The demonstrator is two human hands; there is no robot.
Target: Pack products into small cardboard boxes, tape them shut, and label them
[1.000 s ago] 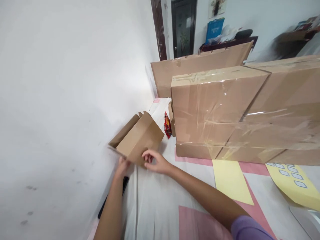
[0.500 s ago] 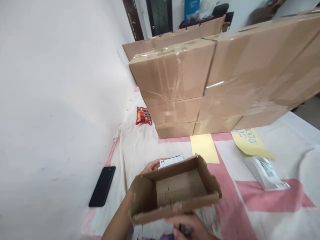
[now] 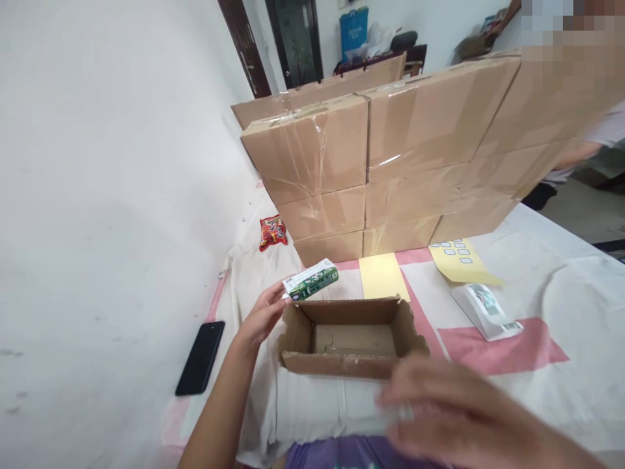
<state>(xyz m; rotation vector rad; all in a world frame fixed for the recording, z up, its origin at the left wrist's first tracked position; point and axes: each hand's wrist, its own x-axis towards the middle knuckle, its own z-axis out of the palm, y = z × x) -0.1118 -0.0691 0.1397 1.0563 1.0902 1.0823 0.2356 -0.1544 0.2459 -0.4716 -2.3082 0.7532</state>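
Note:
A small open cardboard box (image 3: 347, 365) sits on the cloth-covered table right in front of me, its inside bare. My left hand (image 3: 261, 317) rests against the box's left end, fingers curled on its corner. A green-and-white carton (image 3: 311, 281) lies just beyond that hand, behind the box. My right hand (image 3: 442, 407) is close to the camera at the lower right, blurred by motion, over the box's near right side; its fingers cannot be made out.
A wall of taped cardboard cartons (image 3: 390, 163) stands across the table behind the box. A black phone (image 3: 200, 357) lies at the left by the white wall. A red snack packet (image 3: 272, 232), yellow sheets (image 3: 381, 276) and a white packet (image 3: 486, 311) lie around. A person's arm (image 3: 579, 154) shows at the far right.
The small box has come from the left wall into my hands and now rests on the table in front of me. My right hand has let go and moved off it.

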